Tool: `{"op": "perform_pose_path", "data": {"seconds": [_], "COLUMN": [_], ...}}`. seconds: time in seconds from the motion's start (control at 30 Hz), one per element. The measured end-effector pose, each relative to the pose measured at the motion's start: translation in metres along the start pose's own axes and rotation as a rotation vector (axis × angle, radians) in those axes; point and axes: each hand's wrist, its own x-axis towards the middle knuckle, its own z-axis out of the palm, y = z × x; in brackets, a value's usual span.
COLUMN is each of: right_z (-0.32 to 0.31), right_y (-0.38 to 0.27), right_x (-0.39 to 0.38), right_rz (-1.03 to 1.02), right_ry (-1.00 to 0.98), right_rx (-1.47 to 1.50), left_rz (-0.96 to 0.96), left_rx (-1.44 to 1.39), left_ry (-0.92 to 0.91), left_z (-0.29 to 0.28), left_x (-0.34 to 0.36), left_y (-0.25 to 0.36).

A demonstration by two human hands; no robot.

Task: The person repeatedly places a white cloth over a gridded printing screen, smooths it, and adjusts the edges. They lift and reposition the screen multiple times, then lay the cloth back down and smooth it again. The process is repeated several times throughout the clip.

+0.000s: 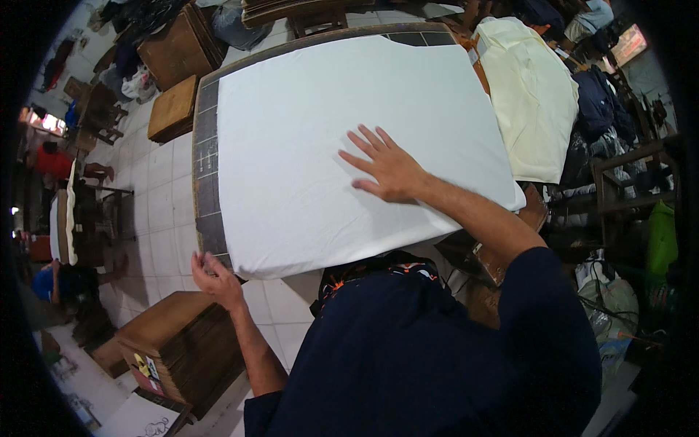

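Stacked boards point(200, 349) and white cloth point(306, 131) spread across a worktable point(207, 175) show a workshop.

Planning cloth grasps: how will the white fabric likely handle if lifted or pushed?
Likely floppy: shallow creases run across the white fabric. Probably light for its spread, since it lies so flat on the dark board. Pushing may wrinkle it, as the right hand rests flat on a soft, smooth-looking surface.

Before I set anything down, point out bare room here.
Free: the dark tabletop left of the white fabric; floor tiles between the small brown stack and tall brown stack. Crowded: the right side, with cream fabric and bags.
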Motion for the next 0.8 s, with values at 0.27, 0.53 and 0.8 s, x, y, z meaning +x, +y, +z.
{"op": "perform_pose_path", "data": {"seconds": [0.27,0.53,0.8], "right_z": [-0.029,-0.016,-0.006], "right_y": [-0.076,-0.113,-0.106], "right_x": [-0.134,-0.212,-0.188], "right_rz": [0.474,1.594,1.629], "right_ry": [0.167,0.941,1.147], "right_rx": [1.040,1.249,1.244], "left_rz": [0.675,1.289,1.664], "left_rx": [0.023,0.026,-0.204], "left_ry": [-0.518,-0.918,-1.024], "left_z": [0.104,0.132,0.177], "left_x": [-0.007,-0.077,-0.116], "left_y": [0.117,0.223,0.304]}}
